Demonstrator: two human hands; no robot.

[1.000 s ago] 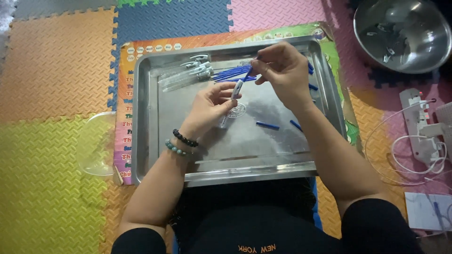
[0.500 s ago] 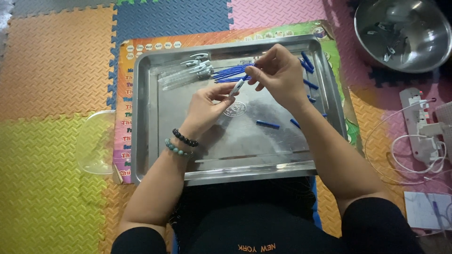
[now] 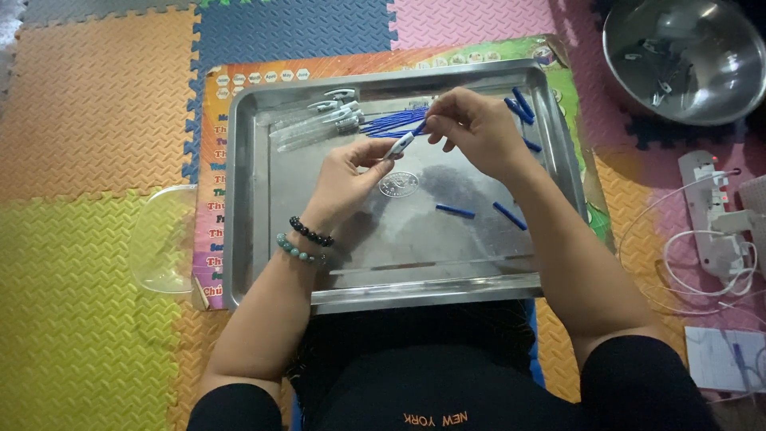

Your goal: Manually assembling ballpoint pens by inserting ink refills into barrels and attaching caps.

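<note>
Leftmost, we see a clear plastic lid (image 3: 163, 239) lying on the foam mat (image 3: 88, 120), just beside the steel tray (image 3: 255, 239) that rests on a colourful poster (image 3: 209, 199). Inside the tray, near its far left corner, lie a few clear pen barrels (image 3: 315, 124), and next to them a bundle of blue refills (image 3: 391, 121).

Our left hand (image 3: 343, 179), with two bead bracelets on its wrist, pinches a clear pen barrel (image 3: 399, 146) between thumb and fingertips. The barrel's long axis runs up and to the right, its open end pointing toward our right hand (image 3: 471, 128). That hand is closed in a fingertip pinch on a thin blue refill (image 3: 419, 128), whose lower end meets the barrel's mouth, so the two pieces lie nearly in line, touching.

Further right, loose blue refills lie on the tray floor, two near the middle (image 3: 455, 211) and others by the far right wall (image 3: 519, 105). Beyond the tray sit a metal bowl (image 3: 686, 60) holding small parts and a power strip (image 3: 706, 207) with white cables.
</note>
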